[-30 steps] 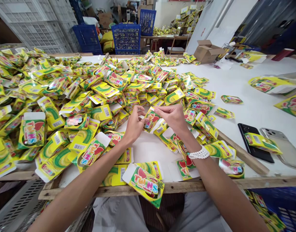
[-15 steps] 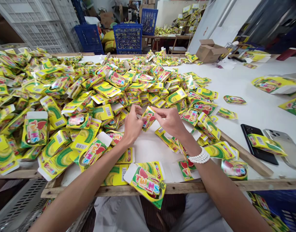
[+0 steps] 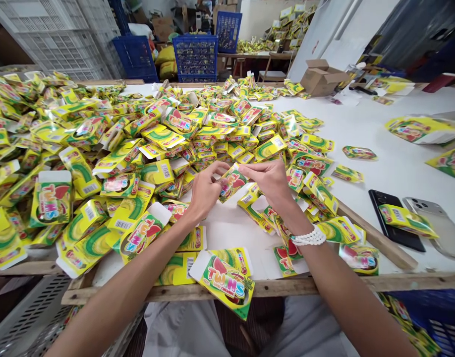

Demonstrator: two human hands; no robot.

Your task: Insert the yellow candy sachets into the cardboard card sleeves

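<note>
Between my two hands is a small yellow and green candy box [image 3: 233,182] printed "TWINS" with fruit pictures, held tilted just above the table. My left hand [image 3: 207,186] is closed on its left edge. At its upper right end, my right hand [image 3: 268,179] pinches the box with thumb and finger; a white bead bracelet [image 3: 308,237] is on that wrist. A large heap of like boxes [image 3: 153,134] lies beyond and to the left, many with white flaps sticking out. Nearer me, a flat box [image 3: 225,282] overhangs the table's wooden front edge.
On the right lie a black phone [image 3: 393,218] and a silver phone [image 3: 435,223], with a box across them. A wooden strip [image 3: 379,240] runs beside them. Farther back are an open cardboard box [image 3: 320,79], blue crates [image 3: 196,57] and stacked white crates [image 3: 60,44].
The box in my hands has turned to show more of its printed front. My right hand has shifted slightly right. The heap looks unchanged.
</note>
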